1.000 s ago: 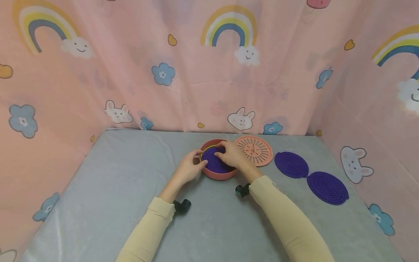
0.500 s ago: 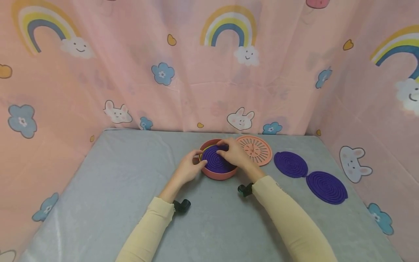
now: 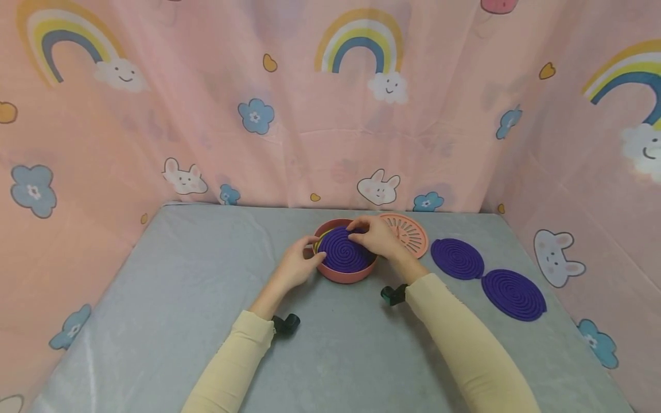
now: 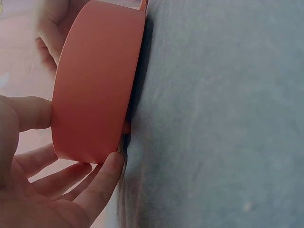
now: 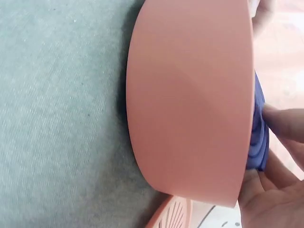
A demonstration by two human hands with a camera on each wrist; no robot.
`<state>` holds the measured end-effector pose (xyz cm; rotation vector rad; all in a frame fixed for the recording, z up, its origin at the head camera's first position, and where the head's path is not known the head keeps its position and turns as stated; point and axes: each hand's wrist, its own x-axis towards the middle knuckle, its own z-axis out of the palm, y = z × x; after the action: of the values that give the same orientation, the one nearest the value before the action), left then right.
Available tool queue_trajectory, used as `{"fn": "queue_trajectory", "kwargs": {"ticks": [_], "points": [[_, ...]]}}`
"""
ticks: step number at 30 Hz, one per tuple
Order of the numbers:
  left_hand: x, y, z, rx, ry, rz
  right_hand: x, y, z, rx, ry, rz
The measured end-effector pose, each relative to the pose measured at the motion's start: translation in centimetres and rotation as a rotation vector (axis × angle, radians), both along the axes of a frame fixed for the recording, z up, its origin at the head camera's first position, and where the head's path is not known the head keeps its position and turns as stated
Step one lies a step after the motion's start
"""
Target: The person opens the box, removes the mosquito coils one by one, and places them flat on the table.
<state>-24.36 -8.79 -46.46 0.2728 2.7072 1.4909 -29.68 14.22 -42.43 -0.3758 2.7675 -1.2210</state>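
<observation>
A round coral-coloured tub (image 3: 346, 277) stands on the table in the head view. My left hand (image 3: 298, 265) grips its left side, thumb at the rim and fingers spread along the wall in the left wrist view. A purple spiral coaster (image 3: 343, 252) lies tilted in the mouth of the tub, its right edge raised. My right hand (image 3: 381, 238) pinches that edge between thumb and fingers; the right wrist view shows the purple edge (image 5: 258, 133) poking above the rim. Something yellow peeks out under the coaster at the left; the rest of the tub's inside is hidden.
A coral slotted disc (image 3: 413, 234) lies behind my right hand. Further right, a purple coaster (image 3: 457, 258) and another purple coaster (image 3: 514, 295) lie flat, nearly edge to edge. A pink printed curtain (image 3: 289, 160) rises behind the grey-covered table (image 3: 181, 310).
My right hand has shifted slightly right, and the purple coaster's right edge has come up and right with it, over the tub's rim. My left hand stays in place.
</observation>
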Motion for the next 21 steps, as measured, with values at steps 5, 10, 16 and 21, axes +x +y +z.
{"fn": "queue_trajectory", "kwargs": {"ticks": [5, 10, 16, 21], "points": [[0.1, 0.0, 0.1, 0.009, 0.001, 0.002, 0.1, 0.6, 0.3, 0.002, -0.007, 0.015], [0.0, 0.1, 0.0, 0.004, -0.004, 0.004, 0.5, 0.8, 1.0, -0.031, -0.012, 0.01], [0.1, 0.2, 0.0, 0.01, 0.005, 0.006, 1.1, 1.1, 1.8, -0.061, -0.005, -0.009], [0.0, 0.1, 0.0, 0.019, 0.015, 0.005, 1.6, 1.6, 2.6, -0.122, 0.007, -0.036]]}}
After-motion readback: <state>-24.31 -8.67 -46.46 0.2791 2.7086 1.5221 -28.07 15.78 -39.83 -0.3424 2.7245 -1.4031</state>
